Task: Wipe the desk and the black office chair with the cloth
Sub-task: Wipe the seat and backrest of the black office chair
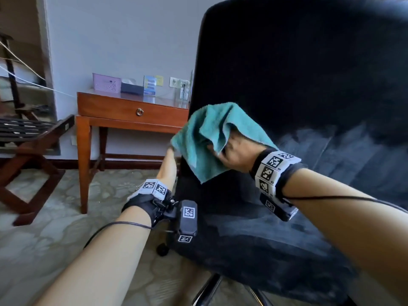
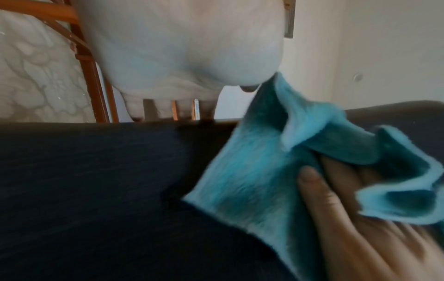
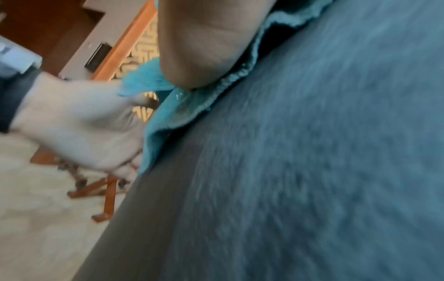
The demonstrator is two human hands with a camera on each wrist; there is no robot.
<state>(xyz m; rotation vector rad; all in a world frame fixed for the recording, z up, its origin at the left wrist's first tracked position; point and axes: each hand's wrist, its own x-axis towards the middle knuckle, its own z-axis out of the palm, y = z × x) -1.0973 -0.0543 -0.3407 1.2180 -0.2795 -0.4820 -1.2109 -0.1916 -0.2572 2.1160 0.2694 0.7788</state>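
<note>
The black office chair (image 1: 298, 74) fills the right half of the head view, its seat towards me. My right hand (image 1: 234, 151) grips a bunched teal cloth (image 1: 205, 133) and holds it against the backrest's lower left side. In the left wrist view its thumb lies on the cloth (image 2: 252, 171). My left hand (image 1: 170, 164) reaches up to the chair's left edge. Its fingers curl behind that edge (image 2: 168, 121) and its thumb touches the cloth's corner. The wooden desk (image 1: 110, 107) stands against the wall behind, left of the chair.
A pink box (image 1: 106, 83), a dark tissue box (image 1: 132, 88) and small cards stand at the back of the desk. A dark wooden luggage rack (image 1: 33, 138) is at the far left. Patterned carpet (image 1: 55, 239) lies below; a chair caster (image 1: 162, 249) shows under the seat.
</note>
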